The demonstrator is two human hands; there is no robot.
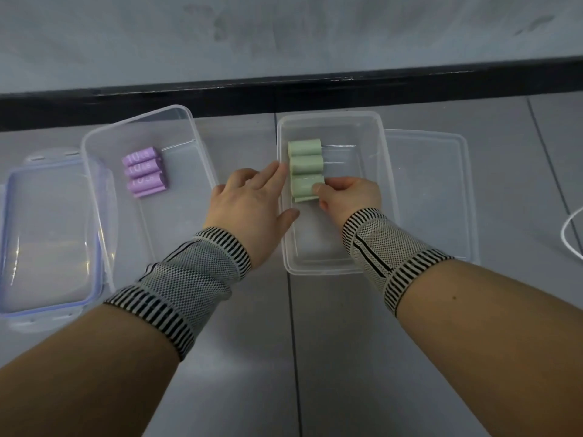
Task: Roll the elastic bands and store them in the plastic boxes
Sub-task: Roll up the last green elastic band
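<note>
Green rolls (305,169) (three) in right box (372,197); right hand (348,197) pinches nearest roll; left hand (252,200), fingers straight, touches box rim.

A bare, utilitarian indoor spot, more workroom or storeroom than a furnished home. The grey tiled floor (347,357) serves as the work surface, with dark grout lines running across it. Beyond the floor, a black skirting strip (284,89) borders a pale, stained wall (284,33) (smudges show above the strip). Nothing visible names the room further.
</note>
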